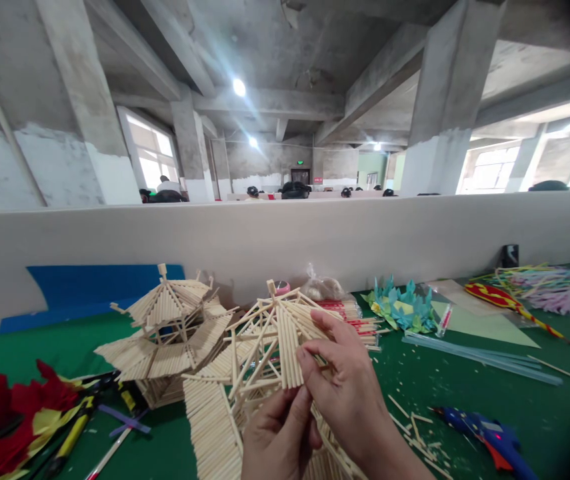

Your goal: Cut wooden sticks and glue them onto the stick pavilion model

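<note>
A model pavilion of thin wooden sticks [259, 347] stands on the green table [465, 393] right in front of me. My right hand [349, 380] pinches a roof panel of that model between thumb and fingers. Below it, my left hand [277, 437] grips the model's lower sticks with fingers curled. A second stick pavilion [169, 327], with a two-tier roof, stands just left of the one I hold.
A blue glue gun [485, 437] lies at the right front. Red and yellow paper pieces [19, 413] and a yellow-handled tool [72, 433] lie at left. Teal paper flowers [405, 307], red-tipped sticks [349, 312], pale straws [485, 357] and coloured strips [545, 283] lie behind. A low white partition [285, 233] bounds the table.
</note>
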A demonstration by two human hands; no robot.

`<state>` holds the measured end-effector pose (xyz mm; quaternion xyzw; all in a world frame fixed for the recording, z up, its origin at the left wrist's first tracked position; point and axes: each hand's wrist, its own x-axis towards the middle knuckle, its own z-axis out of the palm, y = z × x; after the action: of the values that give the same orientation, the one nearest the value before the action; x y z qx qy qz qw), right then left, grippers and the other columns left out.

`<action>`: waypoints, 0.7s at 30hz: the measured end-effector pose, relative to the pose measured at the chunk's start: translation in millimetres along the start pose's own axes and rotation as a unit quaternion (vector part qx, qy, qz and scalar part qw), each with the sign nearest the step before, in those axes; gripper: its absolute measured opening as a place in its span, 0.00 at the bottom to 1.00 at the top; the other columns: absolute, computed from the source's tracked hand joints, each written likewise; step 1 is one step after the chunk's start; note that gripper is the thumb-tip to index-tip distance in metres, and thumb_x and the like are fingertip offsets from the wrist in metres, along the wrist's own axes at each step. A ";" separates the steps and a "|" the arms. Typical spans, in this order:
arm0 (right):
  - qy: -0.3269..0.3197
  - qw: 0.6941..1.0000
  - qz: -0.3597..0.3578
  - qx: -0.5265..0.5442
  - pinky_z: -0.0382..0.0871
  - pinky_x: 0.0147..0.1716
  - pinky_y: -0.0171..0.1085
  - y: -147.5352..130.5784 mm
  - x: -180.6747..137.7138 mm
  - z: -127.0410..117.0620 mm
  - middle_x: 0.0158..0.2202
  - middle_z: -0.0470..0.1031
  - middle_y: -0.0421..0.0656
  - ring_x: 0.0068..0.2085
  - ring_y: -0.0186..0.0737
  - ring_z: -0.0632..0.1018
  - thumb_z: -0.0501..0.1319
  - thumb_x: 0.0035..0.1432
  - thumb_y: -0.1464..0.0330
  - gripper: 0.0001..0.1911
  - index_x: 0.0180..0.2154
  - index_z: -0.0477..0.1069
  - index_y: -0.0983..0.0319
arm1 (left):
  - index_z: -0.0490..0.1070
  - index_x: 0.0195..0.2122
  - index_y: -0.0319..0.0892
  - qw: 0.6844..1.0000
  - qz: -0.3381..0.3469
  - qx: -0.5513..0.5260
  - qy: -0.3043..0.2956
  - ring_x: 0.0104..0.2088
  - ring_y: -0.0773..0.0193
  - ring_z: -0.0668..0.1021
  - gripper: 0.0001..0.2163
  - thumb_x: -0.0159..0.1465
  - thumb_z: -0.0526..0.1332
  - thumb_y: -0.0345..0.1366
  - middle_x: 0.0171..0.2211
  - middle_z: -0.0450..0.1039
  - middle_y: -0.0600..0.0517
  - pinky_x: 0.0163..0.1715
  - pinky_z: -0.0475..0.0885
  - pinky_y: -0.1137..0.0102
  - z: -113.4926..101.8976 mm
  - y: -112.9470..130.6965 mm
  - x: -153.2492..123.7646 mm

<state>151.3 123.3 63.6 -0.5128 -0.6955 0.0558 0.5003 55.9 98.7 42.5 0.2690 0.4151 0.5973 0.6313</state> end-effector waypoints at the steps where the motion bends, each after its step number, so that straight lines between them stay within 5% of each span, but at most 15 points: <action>1: -0.003 1.000 0.002 0.000 0.61 0.51 0.49 0.3 0.2 0.0 0.53 0.67 0.49 0.54 0.47 0.66 0.57 0.53 0.70 0.09 0.31 0.77 0.61 | 0.75 0.16 0.37 1.000 0.002 0.001 0.000 0.11 0.79 0.61 0.16 0.32 0.74 0.43 0.07 0.64 0.57 0.14 0.52 0.84 -0.4 -0.5 0.4; 15: 0.025 0.997 -0.042 0.058 0.62 0.50 0.44 8.3 -0.3 -18.1 0.51 0.64 0.48 0.53 0.43 0.66 0.57 0.54 0.72 0.08 0.34 0.74 0.61 | 0.78 0.25 0.41 0.999 -0.015 0.025 0.012 0.13 0.78 0.65 0.16 0.34 0.75 0.39 0.14 0.71 0.56 0.15 0.60 0.83 -2.6 4.1 -8.5; 21: -0.018 0.993 -0.106 0.053 0.60 0.51 0.46 18.0 7.6 -26.5 0.55 0.59 0.45 0.56 0.44 0.62 0.57 0.53 0.72 0.10 0.38 0.72 0.57 | 0.78 0.25 0.41 0.999 -0.041 0.020 -0.007 0.10 0.79 0.63 0.17 0.34 0.74 0.44 0.09 0.68 0.57 0.12 0.55 0.84 -4.9 10.9 -12.8</action>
<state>183.3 126.0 70.9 -0.4078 -0.7508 0.0488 0.5172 46.6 87.0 51.8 0.2689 0.4335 0.5607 0.6522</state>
